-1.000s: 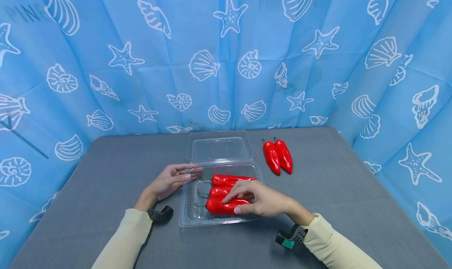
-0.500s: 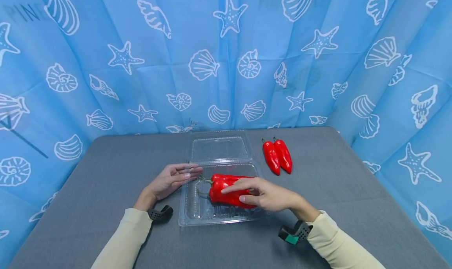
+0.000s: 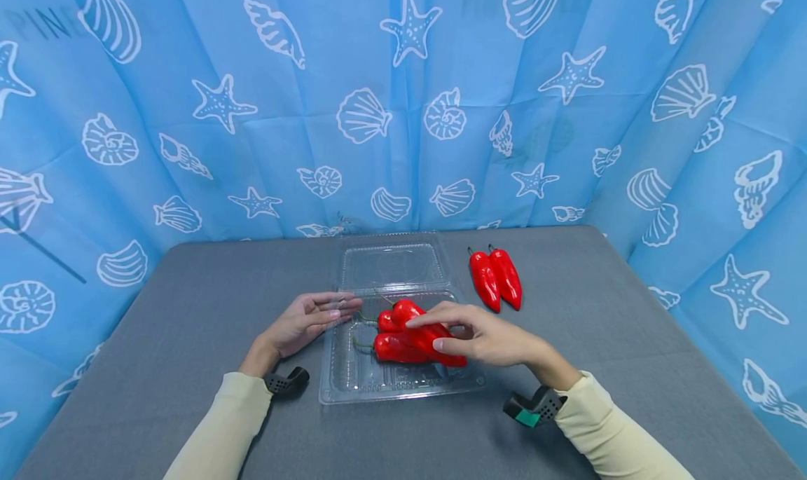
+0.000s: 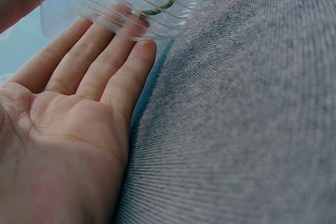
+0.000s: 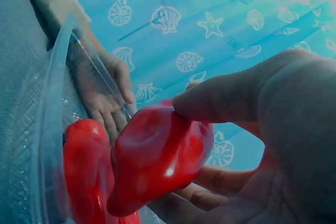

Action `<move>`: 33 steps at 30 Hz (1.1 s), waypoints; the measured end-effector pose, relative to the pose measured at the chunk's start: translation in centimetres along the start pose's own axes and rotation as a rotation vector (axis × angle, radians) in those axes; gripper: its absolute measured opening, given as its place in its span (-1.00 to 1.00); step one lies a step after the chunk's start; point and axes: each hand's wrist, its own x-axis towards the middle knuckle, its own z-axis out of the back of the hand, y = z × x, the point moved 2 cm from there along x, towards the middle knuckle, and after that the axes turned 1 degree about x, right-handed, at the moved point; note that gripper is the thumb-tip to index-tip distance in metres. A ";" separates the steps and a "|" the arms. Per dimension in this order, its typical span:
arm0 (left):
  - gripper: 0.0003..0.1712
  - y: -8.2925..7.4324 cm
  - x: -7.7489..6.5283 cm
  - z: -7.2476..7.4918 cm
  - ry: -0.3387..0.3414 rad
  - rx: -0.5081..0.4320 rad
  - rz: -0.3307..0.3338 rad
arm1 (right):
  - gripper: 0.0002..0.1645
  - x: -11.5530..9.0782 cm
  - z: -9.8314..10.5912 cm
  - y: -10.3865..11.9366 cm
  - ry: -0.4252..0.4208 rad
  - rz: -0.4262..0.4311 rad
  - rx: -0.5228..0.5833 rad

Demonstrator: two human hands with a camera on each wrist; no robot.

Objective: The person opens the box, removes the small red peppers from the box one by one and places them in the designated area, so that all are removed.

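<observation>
A clear plastic clamshell box (image 3: 353,389) lies on the grey table with its lid (image 3: 391,263) folded back. My right hand (image 3: 488,336) pinches a glossy red pepper (image 3: 408,313) between thumb and fingers, tilted above the box's base; the right wrist view has this pepper (image 5: 157,156) close up. Beneath it, two more red peppers lie in the base, a near one (image 3: 394,350) and a farther one (image 3: 386,324), both partly covered. My left hand (image 3: 309,322) lies at the base's left side, its straight fingers (image 4: 97,72) at the clear wall.
Two red peppers (image 3: 484,282) lie side by side on the table (image 3: 586,340), right of the lid. A blue curtain (image 3: 378,165) with white shell and starfish prints hangs behind the table and round its sides.
My right hand has lifted the nearest pepper from the front of the box and carried it away from me, over the other two, tilting it. The left hand has stayed put.
</observation>
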 end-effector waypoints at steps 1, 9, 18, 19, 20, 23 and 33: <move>-0.41 0.0 0.0 0.0 0.000 0.001 0.001 | -0.39 0.0 0.1 0.0 -0.003 -0.001 0.002; -0.41 0.1 0.0 0.1 0.004 0.003 0.003 | -0.37 -0.3 0.6 0.0 -0.040 -0.006 0.004; -0.38 0.0 0.0 -0.1 -0.002 0.007 0.014 | -0.34 -0.6 1.6 0.2 -0.090 -0.024 -0.032; -0.38 0.0 0.0 -0.1 -0.002 0.006 0.015 | -0.33 -0.7 1.7 0.2 -0.098 -0.025 -0.029; -0.38 0.0 0.0 -0.1 -0.004 0.005 0.017 | -0.32 -0.7 1.8 0.2 -0.105 -0.028 -0.023; -0.36 -0.1 0.0 -0.1 -0.003 0.007 0.018 | -0.29 -0.9 2.1 0.1 -0.127 -0.052 0.009; -0.38 0.0 -0.1 0.0 0.018 0.009 -0.001 | -0.24 -1.3 3.6 -0.3 -0.174 -0.063 0.026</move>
